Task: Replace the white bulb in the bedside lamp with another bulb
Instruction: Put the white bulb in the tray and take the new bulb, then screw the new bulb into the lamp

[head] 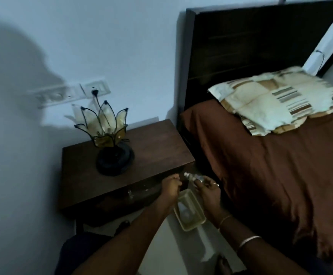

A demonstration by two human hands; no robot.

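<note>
The bedside lamp [110, 135] has a flower-shaped petal shade on a dark round base and stands on the dark wooden bedside table [157, 147]. My right hand [209, 190] holds a bulb [194, 177] by its glass, the metal screw base pointing left, just off the table's front right corner. My left hand [170, 186] is beside it with fingers curled at the table's front edge; I cannot tell if it holds anything. Below both hands, a pale plastic tray [198, 219] on the floor holds another white bulb [185, 210].
A bed with a brown cover [270, 165], a patterned pillow [276, 100] and a dark headboard [251, 46] fills the right side. A wall socket panel [72, 92] sits behind the lamp, with its cord plugged in. The table drawer has a small handle [129, 194].
</note>
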